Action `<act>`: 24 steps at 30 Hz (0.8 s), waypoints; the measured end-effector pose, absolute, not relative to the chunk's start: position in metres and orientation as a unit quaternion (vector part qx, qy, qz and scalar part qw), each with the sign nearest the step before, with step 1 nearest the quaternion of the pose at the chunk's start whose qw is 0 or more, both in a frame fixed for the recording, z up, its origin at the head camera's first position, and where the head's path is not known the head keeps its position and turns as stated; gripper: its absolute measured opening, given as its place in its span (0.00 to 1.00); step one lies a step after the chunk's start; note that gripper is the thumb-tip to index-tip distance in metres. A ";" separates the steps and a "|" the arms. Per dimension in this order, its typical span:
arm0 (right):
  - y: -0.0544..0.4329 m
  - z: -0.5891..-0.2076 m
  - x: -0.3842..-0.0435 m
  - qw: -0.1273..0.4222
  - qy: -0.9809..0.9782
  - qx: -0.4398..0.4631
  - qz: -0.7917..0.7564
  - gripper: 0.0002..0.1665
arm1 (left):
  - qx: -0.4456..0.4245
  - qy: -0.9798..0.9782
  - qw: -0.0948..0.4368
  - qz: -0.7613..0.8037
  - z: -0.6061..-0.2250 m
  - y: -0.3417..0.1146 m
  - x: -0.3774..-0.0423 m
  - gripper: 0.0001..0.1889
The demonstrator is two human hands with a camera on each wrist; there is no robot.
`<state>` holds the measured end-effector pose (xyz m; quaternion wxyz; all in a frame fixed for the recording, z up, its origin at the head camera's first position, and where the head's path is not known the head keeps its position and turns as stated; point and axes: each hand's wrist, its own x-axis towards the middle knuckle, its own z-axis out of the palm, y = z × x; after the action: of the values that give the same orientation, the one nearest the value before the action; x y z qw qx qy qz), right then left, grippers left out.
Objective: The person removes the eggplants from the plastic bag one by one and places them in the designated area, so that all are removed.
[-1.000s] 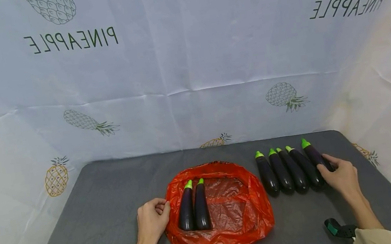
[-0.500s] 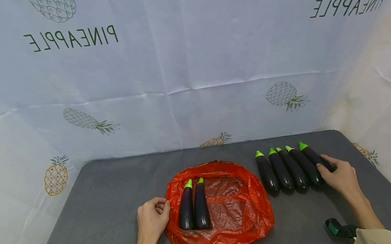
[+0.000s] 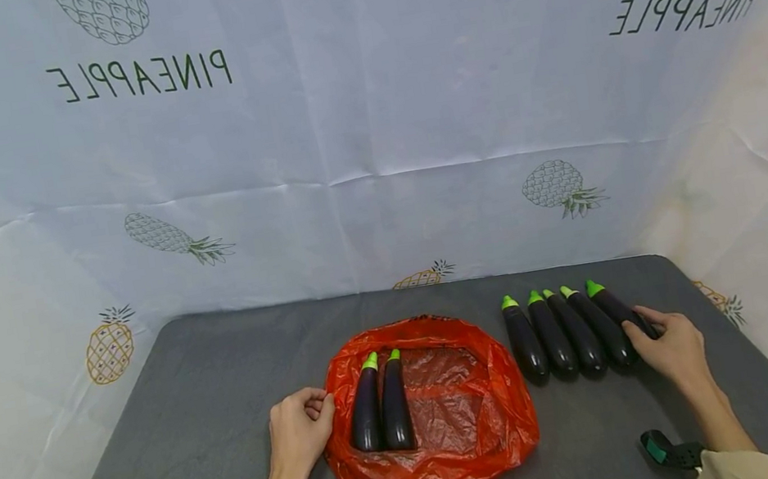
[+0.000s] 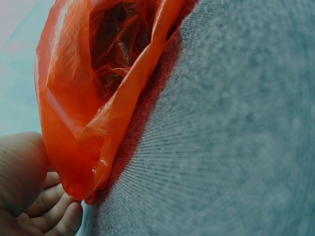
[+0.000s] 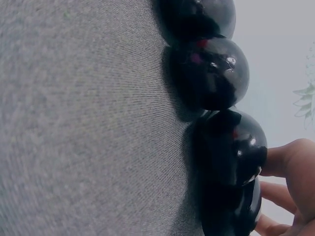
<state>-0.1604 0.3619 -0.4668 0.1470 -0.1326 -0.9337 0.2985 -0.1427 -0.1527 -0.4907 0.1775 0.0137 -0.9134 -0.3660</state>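
At the left rim of a red plastic bag (image 3: 463,472), my left hand (image 3: 299,428) pinches the plastic between thumb and fingers. The bag lies spread with its mouth up. Two eggplants (image 3: 366,416) lie side by side in its left part, green stem ends pointing away from me. Over on the right, my right hand (image 3: 671,345) grips the lower part of the rightmost eggplant (image 3: 613,306), partly covering it. That eggplant leans against its neighbour (image 3: 600,325) in the row. Rounded dark ends (image 5: 216,73) and my right fingers (image 5: 278,194) show in the right wrist view.
Several more eggplants (image 3: 526,342) lie in a slanted row just right of the bag. The grey table (image 3: 185,451) has a far edge against a pineapple-print cloth (image 3: 352,128). A black strap-like band (image 3: 672,451) is near my right wrist.
The green end of the rightmost eggplant has shifted slightly left, toward the row, with my right hand on it. My left hand and the bag have stayed put.
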 end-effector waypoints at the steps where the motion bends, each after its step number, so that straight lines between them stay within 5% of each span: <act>1: 0.362 -0.467 -0.160 0.147 -0.934 -0.132 0.297 0.28 | 0.013 -0.913 0.178 -0.366 -0.491 -0.153 -0.143 0.04; 24: 0.362 -0.464 -0.153 0.157 -0.921 -0.165 0.316 0.29 | 0.016 -0.913 0.175 -0.367 -0.491 -0.153 -0.143 0.04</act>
<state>-0.1529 0.3621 -0.4641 0.1569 -0.1650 -0.9211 0.3157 -0.1430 -0.1529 -0.4909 0.1755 0.0165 -0.9133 -0.3672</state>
